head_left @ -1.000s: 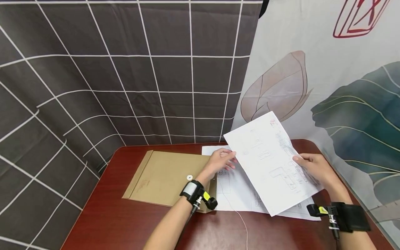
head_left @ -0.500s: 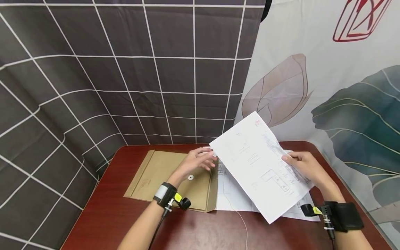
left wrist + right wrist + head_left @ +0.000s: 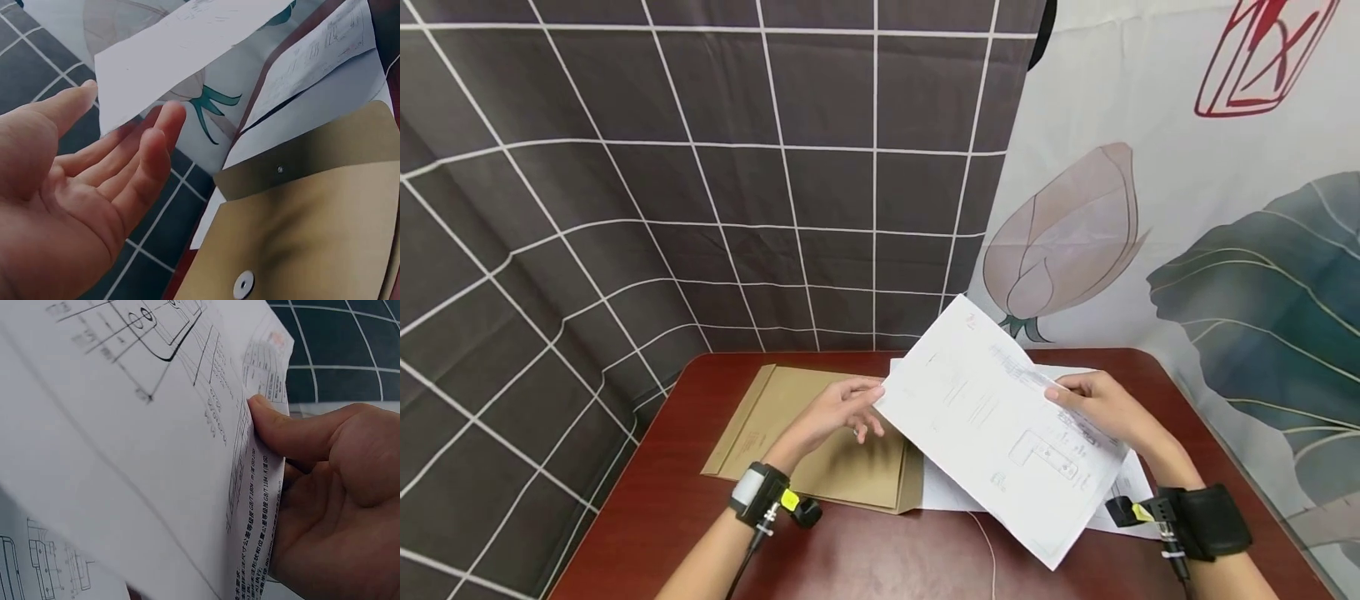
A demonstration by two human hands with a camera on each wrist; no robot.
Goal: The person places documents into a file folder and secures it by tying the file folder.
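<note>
The right hand (image 3: 1101,408) holds the printed sheet (image 3: 962,408) by its right edge, thumb on the front face and fingers behind. The sheet is in the air, tilted, above the other papers (image 3: 943,492) on the table (image 3: 842,571). The left hand (image 3: 835,412) is at the opposite corner with fingers loosely spread and not closed; whether its thumb really touches the paper, one cannot tell.

The step in hand seems to be turning and straightening this sheet. For doing it well, the left fingers should take the corner lightly, so that both edges are supported. The right thumb had better not press hard, because the paper already bends beside it and could crease. The brown folder (image 3: 760,425) lies on the left, its flap (image 3: 337,142) opened toward the papers; the sheet should pass clear of this flap, and of the thin string (image 3: 985,537) near the front.
</note>
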